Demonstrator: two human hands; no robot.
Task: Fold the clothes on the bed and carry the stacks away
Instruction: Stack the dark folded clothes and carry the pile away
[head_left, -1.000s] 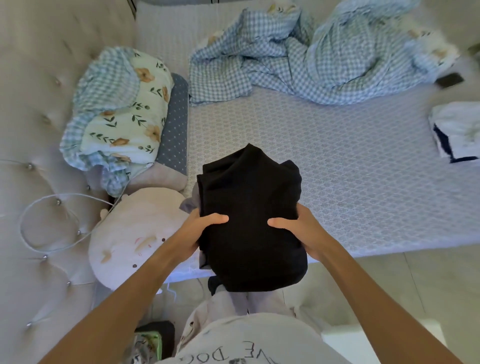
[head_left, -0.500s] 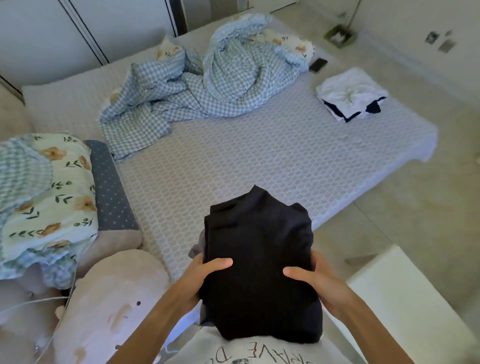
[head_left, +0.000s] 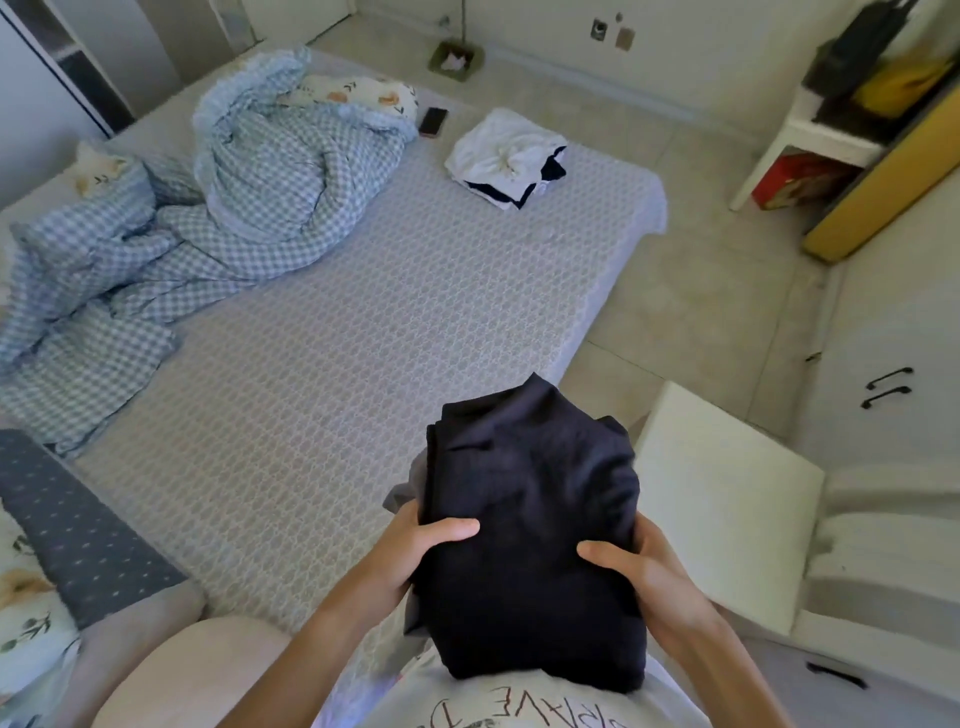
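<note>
Bedroom, bed (head_left: 363, 322) ahead-left. Dark folded stack (head_left: 530, 525) held against chest, long axis pointing away. Left hand (head_left: 415, 551), right hand (head_left: 639, 577) clamp opposite sides, thumbs on top. White folded stack (head_left: 498, 150) at bed's far corner, nearer right hand.

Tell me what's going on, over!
Left hand and right hand grip the dark folded stack, held against the chest. White folded pile waits on the bed. White stool close on the right.
</note>
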